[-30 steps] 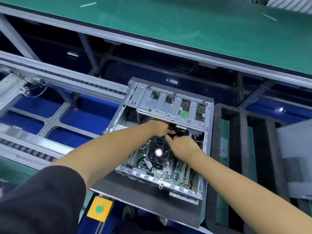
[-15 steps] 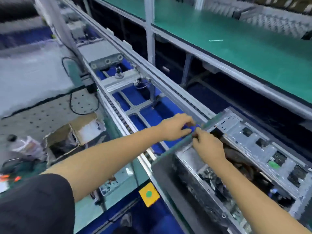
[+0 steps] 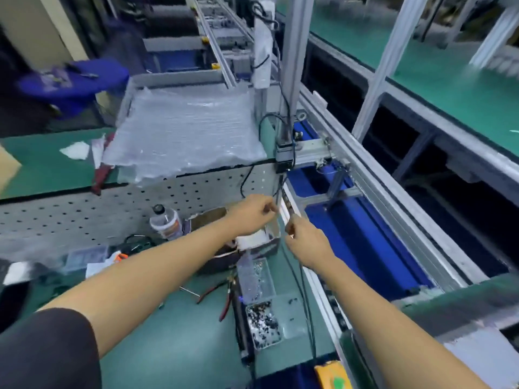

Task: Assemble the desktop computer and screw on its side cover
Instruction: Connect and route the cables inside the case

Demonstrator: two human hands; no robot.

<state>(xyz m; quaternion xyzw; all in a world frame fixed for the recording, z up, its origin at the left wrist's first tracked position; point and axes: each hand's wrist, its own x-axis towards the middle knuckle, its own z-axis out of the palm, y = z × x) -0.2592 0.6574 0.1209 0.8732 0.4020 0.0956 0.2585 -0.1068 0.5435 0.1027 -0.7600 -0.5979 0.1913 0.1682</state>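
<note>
Both hands are out at twelve o'clock over the bench, close together. The left hand [image 3: 251, 213] and right hand [image 3: 304, 238] have curled fingers, perhaps pinching something small between them, but blur hides it, so I cannot tell. A screw tray [image 3: 262, 322] lies at six o'clock, likely within reach for the cover. The computer is out of view.

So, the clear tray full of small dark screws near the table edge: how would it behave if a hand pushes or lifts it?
The clear tray looks like thin plastic, so it probably flexes when lifted by one side. It seems shallow and open on top, so the small dark screws could spill if it tilts. On the smooth green mat it would likely slide, not tip.
</note>
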